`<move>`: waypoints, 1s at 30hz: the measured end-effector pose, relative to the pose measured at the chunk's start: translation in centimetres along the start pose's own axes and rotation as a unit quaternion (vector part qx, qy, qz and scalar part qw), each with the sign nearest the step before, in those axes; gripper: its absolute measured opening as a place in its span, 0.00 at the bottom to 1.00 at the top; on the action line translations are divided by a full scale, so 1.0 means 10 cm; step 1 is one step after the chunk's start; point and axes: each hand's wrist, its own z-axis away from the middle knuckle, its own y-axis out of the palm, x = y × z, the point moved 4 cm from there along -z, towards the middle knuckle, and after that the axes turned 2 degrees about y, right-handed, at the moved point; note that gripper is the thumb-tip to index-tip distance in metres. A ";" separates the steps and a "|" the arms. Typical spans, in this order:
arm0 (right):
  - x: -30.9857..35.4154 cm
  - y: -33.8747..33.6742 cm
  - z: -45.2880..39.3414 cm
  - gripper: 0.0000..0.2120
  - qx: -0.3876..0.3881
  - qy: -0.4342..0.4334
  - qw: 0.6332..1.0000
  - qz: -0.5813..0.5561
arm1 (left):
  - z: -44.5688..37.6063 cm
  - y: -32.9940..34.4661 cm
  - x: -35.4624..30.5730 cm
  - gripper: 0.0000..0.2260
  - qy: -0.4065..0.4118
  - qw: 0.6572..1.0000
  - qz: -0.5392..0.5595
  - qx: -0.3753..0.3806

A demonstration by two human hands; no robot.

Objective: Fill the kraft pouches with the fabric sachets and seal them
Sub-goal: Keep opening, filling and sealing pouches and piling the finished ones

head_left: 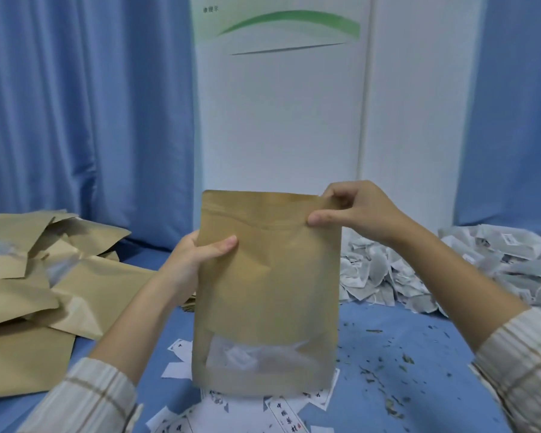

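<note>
A kraft pouch (269, 282) is held upright above the blue table, its clear window low on the front showing white sachets inside. My left hand (197, 254) grips its left edge below the zip line, thumb on the front. My right hand (353, 210) pinches the top right corner at the zip strip between thumb and fingers. A heap of white fabric sachets (419, 270) lies at the right behind my right forearm.
A pile of kraft pouches (41, 276) lies at the left. White printed labels (281, 414) are scattered on the blue table (403, 385) under the held pouch, with dried herb crumbs to the right. Blue curtains and a white panel stand behind.
</note>
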 end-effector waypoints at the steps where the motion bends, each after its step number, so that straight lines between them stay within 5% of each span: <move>1: -0.04 0.00 -0.01 0.22 -0.012 0.005 1.000 -0.002 | 0.00 0.01 -0.01 0.16 0.000 1.000 0.002 0.018; 4: -0.12 0.06 -0.05 0.21 -0.003 0.015 1.000 -0.020 | -0.04 0.03 -0.06 0.26 0.006 0.999 -0.040 0.007; 9: -0.30 0.01 -0.10 0.16 -0.047 0.041 0.998 -0.017 | -0.11 -0.03 -0.03 0.10 0.031 0.985 -0.043 -0.166; 15: -0.55 0.01 -0.05 0.12 -0.056 0.078 0.995 0.040 | -0.11 0.05 0.10 0.08 0.049 0.978 -0.067 -0.191; 20: -0.30 0.04 -0.13 0.36 0.005 0.019 0.965 0.263 | -0.11 0.16 0.10 0.08 0.098 0.970 -0.113 -0.193; 25: 0.01 0.42 -0.30 0.17 0.119 0.001 0.965 0.232 | -0.12 0.26 0.06 0.09 0.111 0.972 -0.119 -0.172; 30: 0.04 0.54 -0.40 0.11 0.079 -0.021 0.973 0.214 | -0.09 0.19 0.05 0.17 0.096 0.968 -0.155 -0.170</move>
